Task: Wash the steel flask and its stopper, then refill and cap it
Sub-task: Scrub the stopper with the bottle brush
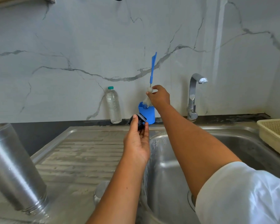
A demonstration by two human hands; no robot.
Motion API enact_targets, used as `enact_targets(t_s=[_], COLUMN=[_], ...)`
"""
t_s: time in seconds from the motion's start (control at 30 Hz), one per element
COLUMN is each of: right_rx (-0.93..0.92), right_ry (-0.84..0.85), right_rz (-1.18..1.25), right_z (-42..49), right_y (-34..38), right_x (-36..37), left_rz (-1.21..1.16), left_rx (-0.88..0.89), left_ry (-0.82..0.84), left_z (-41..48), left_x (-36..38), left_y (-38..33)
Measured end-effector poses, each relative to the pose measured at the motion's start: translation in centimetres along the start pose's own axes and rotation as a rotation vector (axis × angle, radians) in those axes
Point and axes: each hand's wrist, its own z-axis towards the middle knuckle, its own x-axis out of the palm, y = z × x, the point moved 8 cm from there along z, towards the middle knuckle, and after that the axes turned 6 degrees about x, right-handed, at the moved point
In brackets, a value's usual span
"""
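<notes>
The steel flask (14, 167) stands mouth down on the ribbed drainboard (81, 152) at the near left. My left hand (137, 143) holds the black stopper (138, 121) between thumb and fingers, above the drainboard's right end. My right hand (159, 97) reaches to the back and pinches the white bristle end of a blue-handled bottle brush (153, 68). The brush stands handle up in a blue cup (148, 114) by the wall. A small steel cup or lid (100, 191) lies on the drainboard under my left forearm, partly hidden.
A clear plastic water bottle (113, 105) with a teal cap stands left of the blue cup. The chrome tap (194, 96) rises at the back over the steel sink basin (225, 143). A cream plastic basket (275, 135) sits at the right edge.
</notes>
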Motion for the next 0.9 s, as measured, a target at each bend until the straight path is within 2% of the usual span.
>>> enact_targets(t_s=[0.17,0.37,0.63,0.77,0.9], right_rx=[-0.001,-0.003,-0.098,-0.049,-0.066], right_ry=[-0.057,-0.121,0.014,0.025,-0.083], right_rz=[-0.116,-0.09,-0.106,-0.116,-0.186], right_z=[0.3,0.3,0.5,0.2,-0.1], right_y=[0.2,0.4,1.0,0.9,1.4], right_x=[-0.3,-1.0,0.4,0.4,-0.7], left_rz=[0.004,0.002,0.008,0.007,0.003], left_rx=[-0.011,-0.007,-0.014,-0.02,-0.02], left_ry=[0.003,-0.007,-0.013,-0.013,-0.016], left_z=[-0.2,-0.3,-0.3,-0.2,-0.2], left_x=[0.1,0.1,0.0,-0.2,-0.1], left_y=[0.0,-0.1,-0.1,0.0,0.0])
